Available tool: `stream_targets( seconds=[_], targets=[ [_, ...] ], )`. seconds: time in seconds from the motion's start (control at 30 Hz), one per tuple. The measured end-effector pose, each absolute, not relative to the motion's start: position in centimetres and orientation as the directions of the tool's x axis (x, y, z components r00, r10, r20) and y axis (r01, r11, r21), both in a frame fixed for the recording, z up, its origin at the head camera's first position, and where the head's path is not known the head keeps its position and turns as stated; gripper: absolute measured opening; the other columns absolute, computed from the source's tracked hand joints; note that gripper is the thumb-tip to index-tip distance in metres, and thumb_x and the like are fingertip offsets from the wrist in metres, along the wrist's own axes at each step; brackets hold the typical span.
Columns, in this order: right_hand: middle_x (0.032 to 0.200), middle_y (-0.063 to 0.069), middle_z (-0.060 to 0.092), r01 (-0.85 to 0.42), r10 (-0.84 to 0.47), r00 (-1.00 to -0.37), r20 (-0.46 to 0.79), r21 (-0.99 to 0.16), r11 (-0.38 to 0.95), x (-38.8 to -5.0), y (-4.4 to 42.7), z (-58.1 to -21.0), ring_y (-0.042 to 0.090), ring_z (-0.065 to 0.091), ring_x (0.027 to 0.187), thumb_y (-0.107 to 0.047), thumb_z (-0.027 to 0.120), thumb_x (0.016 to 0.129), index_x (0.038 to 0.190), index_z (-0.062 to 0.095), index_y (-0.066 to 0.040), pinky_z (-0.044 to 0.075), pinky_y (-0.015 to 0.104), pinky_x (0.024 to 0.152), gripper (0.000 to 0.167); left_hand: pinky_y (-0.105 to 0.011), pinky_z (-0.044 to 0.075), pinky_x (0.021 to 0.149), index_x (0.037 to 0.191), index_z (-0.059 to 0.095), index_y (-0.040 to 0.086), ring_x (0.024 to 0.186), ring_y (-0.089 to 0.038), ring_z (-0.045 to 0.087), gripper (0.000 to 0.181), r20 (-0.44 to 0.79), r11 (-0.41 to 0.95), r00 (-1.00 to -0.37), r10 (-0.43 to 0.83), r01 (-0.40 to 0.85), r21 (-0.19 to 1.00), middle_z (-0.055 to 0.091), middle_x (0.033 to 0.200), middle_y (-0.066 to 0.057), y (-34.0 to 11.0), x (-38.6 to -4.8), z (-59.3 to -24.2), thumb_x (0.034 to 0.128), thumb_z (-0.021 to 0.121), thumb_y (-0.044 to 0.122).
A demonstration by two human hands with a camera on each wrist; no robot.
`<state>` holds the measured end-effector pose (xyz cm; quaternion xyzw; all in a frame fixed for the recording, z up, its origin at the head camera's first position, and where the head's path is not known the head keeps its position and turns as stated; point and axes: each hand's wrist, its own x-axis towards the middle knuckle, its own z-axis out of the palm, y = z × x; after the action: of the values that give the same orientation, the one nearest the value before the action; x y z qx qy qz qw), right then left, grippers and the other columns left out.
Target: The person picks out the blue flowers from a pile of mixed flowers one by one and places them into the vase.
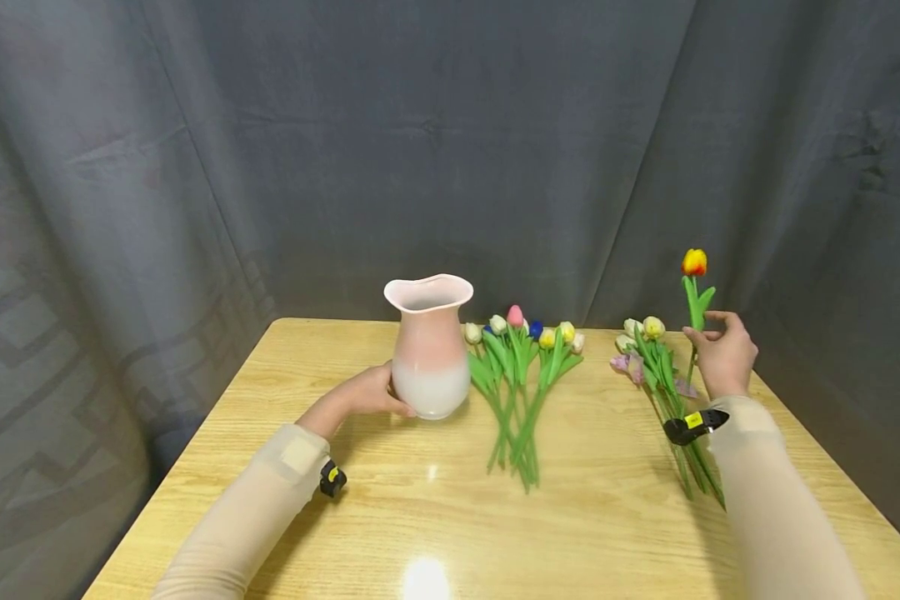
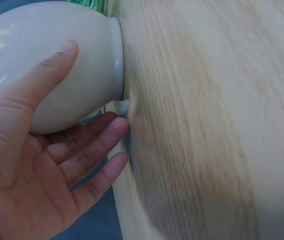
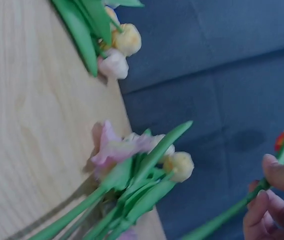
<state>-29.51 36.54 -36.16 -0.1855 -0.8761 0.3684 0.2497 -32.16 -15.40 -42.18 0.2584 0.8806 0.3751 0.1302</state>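
1. Wooden worktop (image 1: 600,533): underlying support.
2. Pink-white vase (image 1: 431,358): standing, cupped low by partly curled left hand (image 1: 371,392), presumably for steadiness.
3. Flower bunch (image 1: 663,367), right: laid flat.
4. Red-yellow tulip (image 1: 697,313): raised near bunch, pinched by stem in right hand (image 1: 722,354), likely sparing petals.

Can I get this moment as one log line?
left hand: holds upright vase | right hand: pinches red-and-yellow tulip | table: tulip bunch beside vase, second flower bunch near right hand

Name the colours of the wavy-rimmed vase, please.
The vase is pink above, fading into white below; the head view shows it best.
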Motion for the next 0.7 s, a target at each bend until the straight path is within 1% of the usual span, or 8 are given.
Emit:
stream_targets(
  seconds=[0.13, 0.23, 0.3, 0.4, 0.5, 0.53, 0.6, 0.7],
  targets=[
    [0.116, 0.030, 0.063, 0.161, 0.473, -0.842, 0.259, -0.716, 0.679, -29.4, 37.3, -37.2, -0.003, 0.051, 0.055, -0.026, 0.058, 0.097, 0.138, 0.047, -0.001, 0.043, 0.018, 0.050, 0.050, -0.034, 0.051, 0.083, 0.135, 0.044, 0.009, 0.093, -0.017, 0.062, 0.075, -0.041, 0.590, -0.835, 0.549, 0.353, 0.726, 0.063, 0.112, -0.007, -15.4, -32.2, -42.2, 0.0739, 0.085, 0.025],
    [0.114, 0.032, 0.063, 0.181, 0.456, -0.860, 0.230, -0.697, 0.694, -29.3, 37.9, -38.1, 0.006, 0.057, 0.056, -0.024, 0.059, 0.097, 0.136, 0.048, 0.003, 0.045, 0.023, 0.049, 0.049, -0.034, 0.051, 0.082, 0.135, 0.043, 0.009, 0.094, -0.017, 0.062, 0.075, -0.039, 0.585, -0.830, 0.557, 0.358, 0.728, 0.062, 0.114, -0.008, -15.4, -32.2, -42.3, 0.0746, 0.085, 0.025],
    [0.115, 0.033, 0.061, 0.195, 0.447, -0.868, 0.215, -0.681, 0.706, -29.2, 38.3, -38.6, 0.018, 0.060, 0.066, -0.023, 0.060, 0.096, 0.134, 0.049, 0.005, 0.044, 0.028, 0.053, 0.048, -0.034, 0.051, 0.083, 0.136, 0.043, 0.009, 0.095, -0.018, 0.061, 0.076, -0.035, 0.579, -0.827, 0.561, 0.362, 0.730, 0.062, 0.115, -0.009, -15.4, -32.2, -42.3, 0.0747, 0.085, 0.025],
    [0.121, 0.035, 0.055, 0.220, 0.442, -0.877, 0.187, -0.662, 0.717, -28.8, 38.9, -39.5, 0.041, 0.057, 0.091, -0.020, 0.061, 0.095, 0.131, 0.050, 0.008, 0.045, 0.039, 0.063, 0.047, -0.034, 0.051, 0.083, 0.136, 0.043, 0.009, 0.096, -0.018, 0.061, 0.076, -0.033, 0.578, -0.828, 0.560, 0.361, 0.732, 0.062, 0.116, -0.009, -15.4, -32.2, -42.3, 0.0746, 0.085, 0.025],
    [0.122, 0.037, 0.053, 0.252, 0.431, -0.889, 0.156, -0.619, 0.744, -28.4, 39.2, -40.4, 0.051, 0.051, 0.103, -0.020, 0.063, 0.094, 0.129, 0.051, 0.010, 0.045, 0.049, 0.074, 0.047, -0.034, 0.051, 0.084, 0.136, 0.043, 0.009, 0.096, -0.018, 0.061, 0.076, -0.038, 0.582, -0.833, 0.553, 0.353, 0.733, 0.062, 0.115, -0.008, -15.4, -32.2, -42.3, 0.0745, 0.085, 0.025],
    [0.118, 0.036, 0.056, 0.264, 0.426, -0.894, 0.139, -0.606, 0.750, -28.4, 39.3, -40.7, 0.051, 0.051, 0.101, -0.020, 0.063, 0.094, 0.128, 0.051, 0.011, 0.045, 0.049, 0.073, 0.048, -0.034, 0.051, 0.084, 0.136, 0.043, 0.009, 0.096, -0.018, 0.061, 0.076, -0.039, 0.583, -0.833, 0.552, 0.353, 0.732, 0.063, 0.115, -0.008, -15.4, -32.2, -42.3, 0.0746, 0.085, 0.025],
    [0.094, 0.030, 0.064, 0.281, 0.411, -0.906, 0.103, -0.578, 0.766, -28.4, 39.5, -41.2, 0.044, 0.057, 0.084, -0.020, 0.064, 0.093, 0.128, 0.052, 0.011, 0.046, 0.046, 0.069, 0.048, -0.034, 0.051, 0.084, 0.136, 0.043, 0.009, 0.096, -0.018, 0.061, 0.076, -0.039, 0.584, -0.833, 0.552, 0.353, 0.731, 0.062, 0.115, -0.008, -15.4, -32.3, -42.4, 0.0745, 0.085, 0.025],
    [0.072, 0.016, 0.064, 0.312, 0.400, -0.916, 0.030, -0.573, 0.758, -28.5, 39.6, -41.8, 0.028, 0.055, 0.063, -0.017, 0.063, 0.094, 0.128, 0.051, 0.011, 0.043, 0.036, 0.058, 0.046, -0.034, 0.050, 0.085, 0.137, 0.043, 0.009, 0.097, -0.018, 0.061, 0.077, -0.036, 0.590, -0.833, 0.552, 0.360, 0.723, 0.062, 0.116, -0.008, -15.4, -32.4, -42.4, 0.0745, 0.085, 0.026]
  ],
)
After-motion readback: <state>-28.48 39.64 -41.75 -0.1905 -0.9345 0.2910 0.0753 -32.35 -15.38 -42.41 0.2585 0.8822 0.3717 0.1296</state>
